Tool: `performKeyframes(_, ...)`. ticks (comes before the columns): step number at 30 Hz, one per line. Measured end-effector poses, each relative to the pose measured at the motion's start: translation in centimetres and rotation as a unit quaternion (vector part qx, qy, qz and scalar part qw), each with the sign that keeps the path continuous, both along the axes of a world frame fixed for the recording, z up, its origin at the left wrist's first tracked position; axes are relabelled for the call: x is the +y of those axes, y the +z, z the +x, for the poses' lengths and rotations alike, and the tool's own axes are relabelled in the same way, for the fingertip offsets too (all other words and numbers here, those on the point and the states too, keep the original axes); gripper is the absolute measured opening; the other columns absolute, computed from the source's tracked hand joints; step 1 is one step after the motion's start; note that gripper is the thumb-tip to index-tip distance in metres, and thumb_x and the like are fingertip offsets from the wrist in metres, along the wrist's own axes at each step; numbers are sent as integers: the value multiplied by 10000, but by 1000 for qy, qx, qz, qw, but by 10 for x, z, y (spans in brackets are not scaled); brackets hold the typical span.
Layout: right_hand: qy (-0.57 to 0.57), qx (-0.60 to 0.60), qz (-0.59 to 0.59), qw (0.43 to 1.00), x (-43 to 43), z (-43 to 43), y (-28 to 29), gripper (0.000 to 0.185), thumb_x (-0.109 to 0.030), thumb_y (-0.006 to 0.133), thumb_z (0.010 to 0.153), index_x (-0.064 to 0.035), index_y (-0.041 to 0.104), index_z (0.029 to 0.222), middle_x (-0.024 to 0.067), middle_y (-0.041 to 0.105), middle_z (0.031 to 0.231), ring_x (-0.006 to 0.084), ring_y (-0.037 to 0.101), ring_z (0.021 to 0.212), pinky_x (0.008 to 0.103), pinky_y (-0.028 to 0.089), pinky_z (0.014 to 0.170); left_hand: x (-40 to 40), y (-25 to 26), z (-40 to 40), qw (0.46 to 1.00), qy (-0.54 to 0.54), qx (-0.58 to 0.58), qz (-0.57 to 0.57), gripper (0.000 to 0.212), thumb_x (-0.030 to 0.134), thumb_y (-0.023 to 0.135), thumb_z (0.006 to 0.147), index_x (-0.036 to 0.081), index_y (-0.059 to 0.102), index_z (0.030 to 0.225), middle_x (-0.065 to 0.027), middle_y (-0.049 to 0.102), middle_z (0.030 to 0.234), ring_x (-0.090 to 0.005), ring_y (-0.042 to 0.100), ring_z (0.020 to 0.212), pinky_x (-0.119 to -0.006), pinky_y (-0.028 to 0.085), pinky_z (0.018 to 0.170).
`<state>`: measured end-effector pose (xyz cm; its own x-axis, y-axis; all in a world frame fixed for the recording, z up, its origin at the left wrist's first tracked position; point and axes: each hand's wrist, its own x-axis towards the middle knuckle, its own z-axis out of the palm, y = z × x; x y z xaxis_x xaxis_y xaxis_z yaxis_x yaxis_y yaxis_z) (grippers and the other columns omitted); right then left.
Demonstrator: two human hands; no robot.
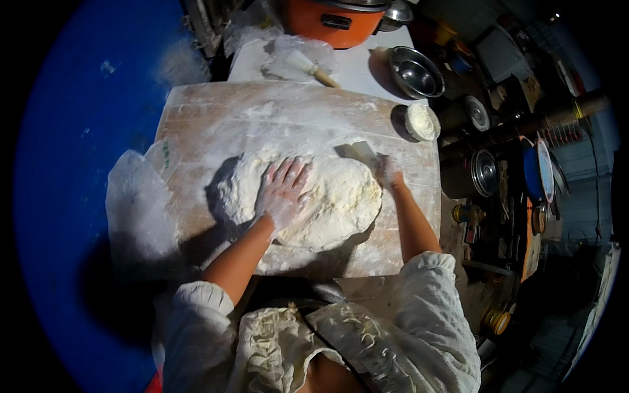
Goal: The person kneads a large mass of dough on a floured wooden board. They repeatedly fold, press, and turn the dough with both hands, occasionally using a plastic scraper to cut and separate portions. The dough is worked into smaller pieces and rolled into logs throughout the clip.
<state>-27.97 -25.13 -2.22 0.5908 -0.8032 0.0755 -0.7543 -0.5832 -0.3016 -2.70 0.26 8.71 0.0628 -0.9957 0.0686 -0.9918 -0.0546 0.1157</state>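
Observation:
A large, rough mass of white dough (334,206) lies on a floured wooden board (206,113). My left hand (285,191), dusted with flour, rests flat on the dough's left part with its fingers slightly apart. At the dough's upper right edge, my right hand (389,172) grips a flat-bladed dough scraper (364,151), whose blade points up and to the left. Flour covers the fingers of this hand too. A bowl of flour (422,122) stands at the board's upper right corner, beyond my right hand.
Behind the board, a white table (354,64) bears a steel bowl (416,72), a brush with a wooden handle (324,77), a plastic bag (280,54) and an orange pot (334,24). Another plastic bag (137,206) hangs at the board's left edge. Lidded pots (484,172) stand at right.

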Motion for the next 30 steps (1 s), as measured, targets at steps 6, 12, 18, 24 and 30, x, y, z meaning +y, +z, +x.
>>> performKeyframes(6, -103, 63, -61, 991, 41, -90, -1, 452, -295, 609, 803, -17, 559, 1157, 216, 606, 1069, 393, 572, 996, 427, 463, 868, -1, 2, 14, 999, -17, 23, 20, 615, 374, 493, 906, 169, 276, 1443, -72, 321, 1467, -241, 257, 1360, -452, 125, 1121)
performKeyframes(12, -40, -88, -58, 994, 94, -25, 92, 369, -178, 547, 892, -14, 524, 1222, 217, 552, 1198, 384, 521, 1114, 419, 425, 950, -6, 19, 59, 999, -47, 10, 22, 550, 376, 453, 921, 162, 334, 1414, -58, 313, 1474, -219, 263, 1363, -463, 106, 1120)
performKeyframes(18, 228, -80, 94, 966, 114, 119, 93, 424, -240, 510, 846, -94, 531, 1243, 178, 507, 1292, 345, 418, 1246, 415, 310, 1058, -75, 18, 10, 974, -205, 78, -57, 513, 316, 472, 892, 116, 412, 1360, -70, 379, 1431, -226, 285, 1354, -459, 172, 1112)
performKeyframes(24, 150, -35, -2, 988, 173, 113, 79, 662, -371, 479, 810, -61, 362, 1383, 172, 293, 1468, 330, 249, 1365, 481, 143, 1126, -31, -15, -8, 960, -216, 146, -99, 594, 316, 538, 805, 107, 436, 1351, -105, 421, 1399, -261, 354, 1318, -446, 170, 1117)
performKeyframes(30, 162, 70, -48, 983, 158, 121, 91, 670, -361, 423, 835, -44, 282, 1408, 151, 252, 1486, 320, 204, 1379, 454, 125, 1136, -41, -23, -13, 968, -227, 89, -65, 617, 312, 550, 788, 113, 428, 1359, -85, 392, 1420, -239, 299, 1346, -440, 156, 1121)
